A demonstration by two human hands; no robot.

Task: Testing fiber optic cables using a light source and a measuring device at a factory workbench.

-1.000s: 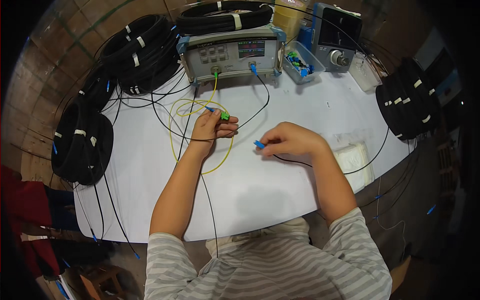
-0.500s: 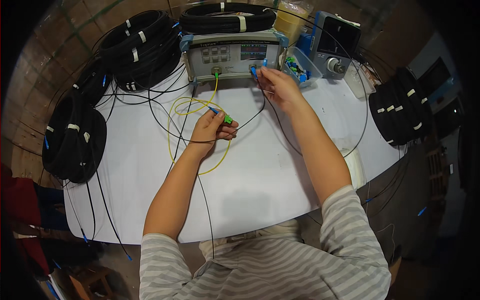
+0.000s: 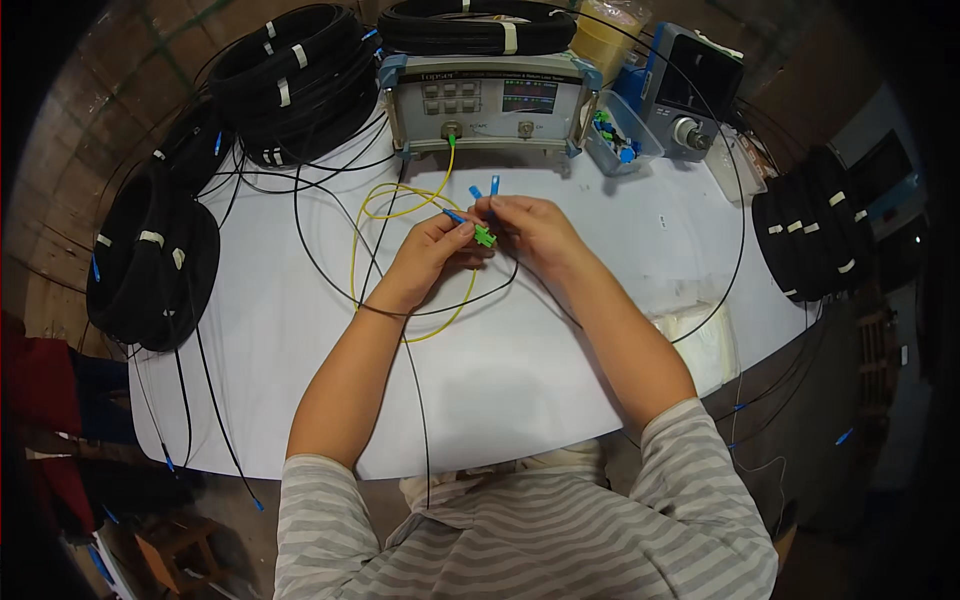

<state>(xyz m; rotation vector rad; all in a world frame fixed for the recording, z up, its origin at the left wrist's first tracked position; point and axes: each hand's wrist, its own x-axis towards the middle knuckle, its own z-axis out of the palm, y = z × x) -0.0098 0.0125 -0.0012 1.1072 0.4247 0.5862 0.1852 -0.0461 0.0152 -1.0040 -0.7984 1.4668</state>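
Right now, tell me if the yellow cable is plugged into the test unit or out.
Plugged in: one end of the yellow cable runs up into a front port of the grey test unit, by its green connector.

The white worktop [image 3: 560,330] carries a grey bench test instrument [image 3: 487,105] at its far edge, front panel with buttons and a lit display. All positions below refer to this instrument. Behind it lies one coil of black cable [image 3: 478,27] bound with white ties. To its left sit stacked black cable coils [image 3: 295,85]; further left and nearer, two more coils [image 3: 150,260] overhang the worktop edge. Just to its right stands a small open tray of blue and green parts [image 3: 617,143], then a blue-and-grey device with a round knob [image 3: 688,95]. Well to its right rests another black coil [image 3: 815,235]. Nearer and right lies a clear plastic bag [image 3: 700,335].
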